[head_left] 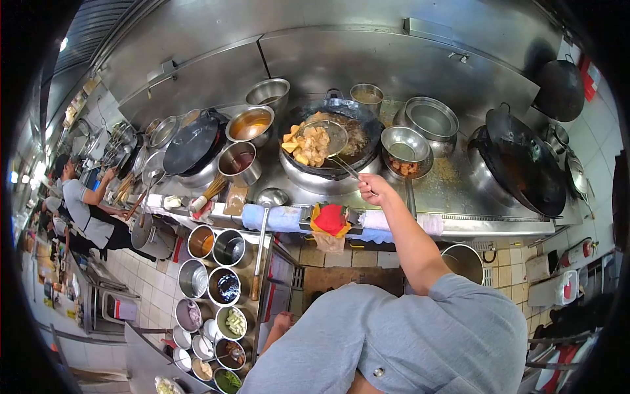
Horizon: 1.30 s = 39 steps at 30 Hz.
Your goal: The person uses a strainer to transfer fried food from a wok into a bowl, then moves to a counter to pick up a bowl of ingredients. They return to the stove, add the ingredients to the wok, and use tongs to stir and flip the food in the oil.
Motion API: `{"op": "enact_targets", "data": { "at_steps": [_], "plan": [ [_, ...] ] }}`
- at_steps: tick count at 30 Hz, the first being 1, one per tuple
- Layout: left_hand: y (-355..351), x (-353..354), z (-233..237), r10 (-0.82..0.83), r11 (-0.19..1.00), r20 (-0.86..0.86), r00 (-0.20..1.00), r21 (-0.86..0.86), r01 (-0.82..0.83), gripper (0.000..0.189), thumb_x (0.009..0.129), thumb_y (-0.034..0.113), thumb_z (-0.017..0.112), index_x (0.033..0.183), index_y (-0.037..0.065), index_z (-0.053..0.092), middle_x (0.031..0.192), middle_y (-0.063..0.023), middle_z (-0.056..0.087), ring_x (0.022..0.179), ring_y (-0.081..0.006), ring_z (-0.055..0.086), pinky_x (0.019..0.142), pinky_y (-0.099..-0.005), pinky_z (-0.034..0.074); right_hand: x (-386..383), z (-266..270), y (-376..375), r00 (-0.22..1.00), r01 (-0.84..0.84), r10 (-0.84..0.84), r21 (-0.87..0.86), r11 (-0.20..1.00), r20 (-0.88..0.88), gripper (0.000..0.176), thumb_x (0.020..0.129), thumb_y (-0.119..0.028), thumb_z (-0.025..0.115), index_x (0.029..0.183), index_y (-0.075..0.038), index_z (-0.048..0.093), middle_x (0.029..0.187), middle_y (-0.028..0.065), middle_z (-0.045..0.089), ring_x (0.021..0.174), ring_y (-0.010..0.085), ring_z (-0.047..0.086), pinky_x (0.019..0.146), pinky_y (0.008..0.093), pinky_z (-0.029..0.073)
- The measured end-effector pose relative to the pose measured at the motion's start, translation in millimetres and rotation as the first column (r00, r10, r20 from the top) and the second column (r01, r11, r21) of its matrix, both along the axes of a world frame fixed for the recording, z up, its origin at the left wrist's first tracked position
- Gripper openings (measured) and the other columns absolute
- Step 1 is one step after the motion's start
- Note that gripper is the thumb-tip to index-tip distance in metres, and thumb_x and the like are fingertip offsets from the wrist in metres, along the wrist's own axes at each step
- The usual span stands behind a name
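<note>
My right hand (374, 189) is closed round the handle of a metal skimmer (333, 134), whose round head lies over a black wok (367, 128). Pale brown chunks of food (308, 144) are heaped at the wok's left side, with dark liquid beside them. Low in the view, my left hand (283, 323) hangs near the rack of metal pots, partly hidden by my body; its fingers are too unclear to read. Right of the wok, a perforated bowl (405, 143) sits above a pan of reddish-brown pieces (403, 167).
Pots of sauce (250, 123) stand left of the wok. A long-handled ladle (272, 197) reaches over the counter's front edge. Another wok (525, 157) is at the right. Ingredient pots (224, 287) fill the lower left. A co-worker (92, 203) stands farther left.
</note>
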State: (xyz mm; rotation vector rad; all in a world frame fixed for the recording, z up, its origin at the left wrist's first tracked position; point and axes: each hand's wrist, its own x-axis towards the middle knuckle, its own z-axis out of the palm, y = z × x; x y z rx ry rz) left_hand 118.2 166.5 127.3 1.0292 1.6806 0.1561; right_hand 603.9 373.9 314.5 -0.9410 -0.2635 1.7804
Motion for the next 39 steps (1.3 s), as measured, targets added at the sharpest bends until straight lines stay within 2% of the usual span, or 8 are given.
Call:
{"op": "enact_targets", "data": {
  "at_steps": [6,9,13,22,28,31,35,39],
  "plan": [
    [6,-3,-20,0.018,0.999,0.13,0.991,0.034,-0.023,0.02,0.084,0.024,0.049,0.097,0.01,0.053,0.073,-0.0038,0.059,0.059,-0.0146,0.056,0.05,-0.0312,0.043,15,30,-37,0.986,0.122,-0.124,0.029,0.992,0.114,0.021,0.088,-0.011,0.044,0.109,-0.012,0.038,0.057,-0.0024,0.039,0.038,0.0035,0.033,0.032,0.0181,0.019],
    [1,-5,-27,0.093,0.996,0.122,0.988,-0.024,-0.09,0.019,0.084,0.023,0.049,0.096,0.01,0.054,0.073,-0.0042,0.059,0.059,-0.0144,0.056,0.048,-0.0312,0.042,18,64,-46,0.872,0.093,-0.102,0.042,0.995,0.479,0.04,0.086,-0.01,0.044,0.124,-0.012,0.03,0.057,-0.0014,0.04,0.038,0.0049,0.031,0.032,0.0186,0.021],
    [-16,-10,-27,-0.008,1.0,0.075,0.997,0.008,0.007,0.017,0.084,0.02,0.047,0.094,0.009,0.055,0.072,-0.0045,0.059,0.059,-0.0152,0.057,0.048,-0.0309,0.042,24,57,-27,0.892,0.209,-0.225,0.084,0.974,0.393,0.008,0.086,-0.008,0.042,0.092,-0.013,0.043,0.057,0.0003,0.042,0.038,0.0055,0.032,0.031,0.0194,0.02],
    [-12,-20,-39,0.179,0.97,0.051,0.983,-0.177,-0.167,0.016,0.084,0.02,0.046,0.095,0.011,0.054,0.072,-0.0026,0.058,0.059,-0.014,0.056,0.049,-0.0296,0.04,37,69,-48,0.913,0.251,-0.269,0.097,0.963,0.306,0.013,0.087,-0.008,0.04,0.098,-0.014,0.036,0.057,-0.0003,0.041,0.037,0.005,0.031,0.031,0.0194,0.019],
    [-16,-16,-29,0.011,1.0,0.127,0.992,-0.028,-0.008,0.016,0.084,0.022,0.047,0.096,0.013,0.053,0.072,-0.0016,0.057,0.059,-0.0142,0.055,0.05,-0.0305,0.038,36,76,-42,0.897,0.338,-0.341,0.061,0.939,0.281,0.011,0.087,-0.007,0.038,0.091,-0.017,0.04,0.057,-0.0011,0.04,0.037,0.0048,0.03,0.03,0.0195,0.019],
    [1,-14,-26,-0.094,0.995,0.025,0.995,-0.038,0.095,0.017,0.084,0.023,0.047,0.095,0.011,0.053,0.071,-0.0019,0.057,0.059,-0.014,0.055,0.049,-0.0305,0.038,40,77,-41,0.875,0.295,-0.317,0.118,0.948,0.366,0.02,0.086,-0.005,0.038,0.102,-0.016,0.04,0.057,0.0005,0.042,0.037,0.0056,0.032,0.031,0.0194,0.021],
    [-1,-12,-20,0.021,1.0,0.178,0.984,0.006,-0.023,0.015,0.085,0.022,0.047,0.093,0.01,0.053,0.069,-0.0015,0.055,0.054,-0.0137,0.052,0.046,-0.0301,0.037,50,74,-18,0.831,0.329,-0.342,0.107,0.938,0.439,0.032,0.084,-0.004,0.038,0.114,-0.014,0.036,0.059,0.0017,0.043,0.038,0.006,0.033,0.032,0.0195,0.023],
    [6,-3,3,-0.05,0.999,0.062,0.997,-0.011,0.05,0.015,0.086,0.022,0.045,0.093,0.01,0.052,0.069,-0.0012,0.055,0.053,-0.0134,0.05,0.046,-0.0292,0.037,57,74,4,0.785,0.348,-0.355,0.112,0.931,0.507,0.035,0.082,-0.003,0.039,0.115,-0.013,0.035,0.061,0.0019,0.045,0.039,0.0064,0.035,0.031,0.0198,0.024]
  ]
}}
